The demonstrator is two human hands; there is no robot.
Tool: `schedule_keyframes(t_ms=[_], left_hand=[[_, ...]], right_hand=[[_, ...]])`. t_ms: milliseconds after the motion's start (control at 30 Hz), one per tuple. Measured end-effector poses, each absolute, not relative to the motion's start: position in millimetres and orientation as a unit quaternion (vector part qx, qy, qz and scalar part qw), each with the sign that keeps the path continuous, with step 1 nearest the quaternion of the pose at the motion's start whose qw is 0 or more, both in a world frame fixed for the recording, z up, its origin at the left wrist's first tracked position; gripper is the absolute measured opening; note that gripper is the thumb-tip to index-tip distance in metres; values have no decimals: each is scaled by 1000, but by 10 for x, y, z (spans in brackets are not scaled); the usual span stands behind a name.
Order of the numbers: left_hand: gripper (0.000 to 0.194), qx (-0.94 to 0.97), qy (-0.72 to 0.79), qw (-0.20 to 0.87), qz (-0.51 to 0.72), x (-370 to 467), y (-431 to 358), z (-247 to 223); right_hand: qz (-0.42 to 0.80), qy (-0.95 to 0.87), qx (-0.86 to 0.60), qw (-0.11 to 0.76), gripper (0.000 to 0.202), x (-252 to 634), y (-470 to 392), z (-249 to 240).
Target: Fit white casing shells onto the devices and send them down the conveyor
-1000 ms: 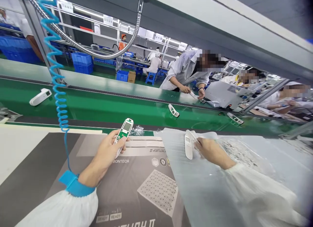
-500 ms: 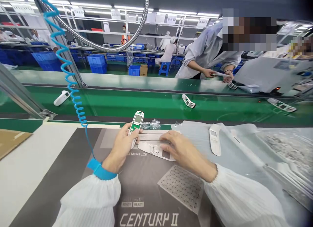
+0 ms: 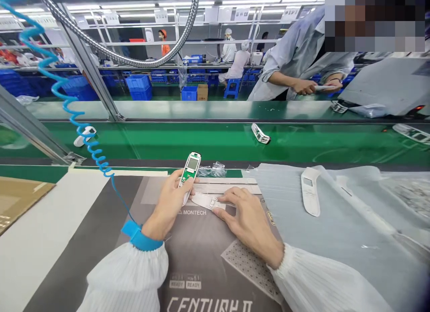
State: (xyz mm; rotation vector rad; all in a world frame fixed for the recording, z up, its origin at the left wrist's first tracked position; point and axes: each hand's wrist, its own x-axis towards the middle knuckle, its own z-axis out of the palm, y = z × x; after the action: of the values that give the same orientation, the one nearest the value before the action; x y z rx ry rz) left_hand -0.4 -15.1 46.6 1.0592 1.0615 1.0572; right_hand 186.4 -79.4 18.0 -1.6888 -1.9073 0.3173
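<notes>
My left hand (image 3: 173, 200) is closed around an opened white handset (image 3: 191, 168), held tilted with its small grey screen and green circuit board facing up. Just right of it, a white plastic cover (image 3: 204, 200) lies on the printed dark cardboard (image 3: 201, 245). My right hand (image 3: 247, 218) has its thumb and fingers at the cover's two edges, gripping it from the right; the hand hides the cover's right end. Around my left wrist is a blue strap (image 3: 143, 237) with a coiled blue cord (image 3: 90, 146).
Another white cover (image 3: 310, 191) rests on the grey plastic sheet (image 3: 285, 240) at right. Beyond runs a green conveyor belt (image 3: 188, 139) carrying several handset parts. Clear crumpled plastic (image 3: 215, 169) lies at the cardboard's far edge. A co-worker (image 3: 302, 66) holds a part across the belt.
My right thumb and fingers have moved in on the cover, now covering its window end. My left hand keeps the handset. The view has shifted slightly left.
</notes>
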Motion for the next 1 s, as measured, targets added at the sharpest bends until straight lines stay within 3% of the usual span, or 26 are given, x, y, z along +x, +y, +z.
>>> schedule_keyframes(t_ms=[200, 400, 500, 600, 800, 1000], left_hand=[[40, 459, 457, 607, 460, -7, -150, 445], [43, 476, 475, 591, 446, 8, -157, 451], [46, 536, 488, 527, 443, 17, -173, 432], [34, 650, 458, 427, 432, 44, -215, 384], [27, 846, 354, 251, 309, 178, -302, 216], [26, 835, 388, 237, 309, 192, -235, 125]], right_hand=[[44, -740, -608, 286, 18, 1818, -800, 142], [55, -780, -568, 258, 18, 1809, -782, 214], [109, -785, -543, 278, 48, 1984, -777, 267], [156, -767, -552, 288, 76, 2229, -770, 307], [296, -653, -617, 324, 62, 2371, -721, 295], [321, -605, -617, 388, 55, 2274, -679, 222]])
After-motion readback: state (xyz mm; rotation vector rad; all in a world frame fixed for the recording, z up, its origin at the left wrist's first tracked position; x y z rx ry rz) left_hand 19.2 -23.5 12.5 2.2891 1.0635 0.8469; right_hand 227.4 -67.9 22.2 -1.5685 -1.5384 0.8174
